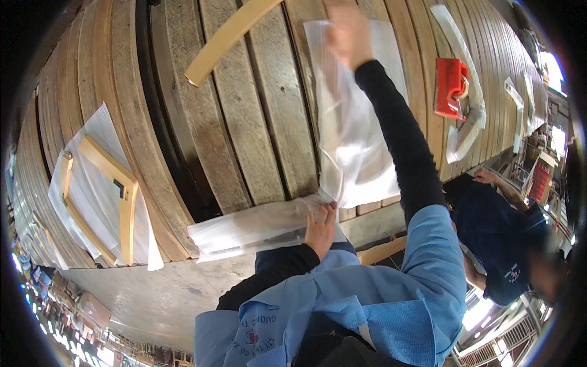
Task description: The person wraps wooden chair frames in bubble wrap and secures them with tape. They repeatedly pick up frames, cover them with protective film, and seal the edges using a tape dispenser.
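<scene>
My left hand lies on the near end of a white translucent foam sheet, which is folded into a long strip along the table's near edge. Its fingers are stretched out over the foam. Whatever the strip covers is hidden. From that corner another stretch of the foam, a wide sheet, runs away across the slats, wrinkled and shiny. Over its far end my right hand reaches out, smeared by motion, so its grip does not show.
A curved wooden piece lies far left of the sheet. Angled wooden parts rest on foam at left. A red tape dispenser sits at right beside a foam-wrapped angled piece. Another person stands at the right edge.
</scene>
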The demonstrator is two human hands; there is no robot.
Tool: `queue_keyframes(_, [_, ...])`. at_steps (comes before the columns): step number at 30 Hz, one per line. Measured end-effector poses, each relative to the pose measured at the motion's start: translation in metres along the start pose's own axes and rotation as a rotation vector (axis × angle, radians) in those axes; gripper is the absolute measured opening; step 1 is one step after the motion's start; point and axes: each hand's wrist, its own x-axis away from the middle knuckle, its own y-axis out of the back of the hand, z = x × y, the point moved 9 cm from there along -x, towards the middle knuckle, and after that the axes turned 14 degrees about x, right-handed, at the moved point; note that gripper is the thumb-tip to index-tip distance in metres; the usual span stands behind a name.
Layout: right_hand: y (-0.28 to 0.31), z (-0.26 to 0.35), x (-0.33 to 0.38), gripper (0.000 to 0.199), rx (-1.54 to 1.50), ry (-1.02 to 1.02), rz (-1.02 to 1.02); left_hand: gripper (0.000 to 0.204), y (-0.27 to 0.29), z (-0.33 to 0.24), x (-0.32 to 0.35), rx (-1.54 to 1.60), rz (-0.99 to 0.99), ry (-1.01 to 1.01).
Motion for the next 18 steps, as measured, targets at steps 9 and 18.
queue_keyframes(9, [-0.108, 0.133, -0.122, 0.058, 0.025, 0.561, 0.422, 0.057, -0.008, 0.0, -0.002, 0.25, 0.008, -0.047])
queue_keyframes(18, [0.222, -0.009, -0.047, 0.049, -0.857, -0.52, -0.463, 0.061, -0.005, -0.005, -0.003, -0.023, -0.068, -0.021])
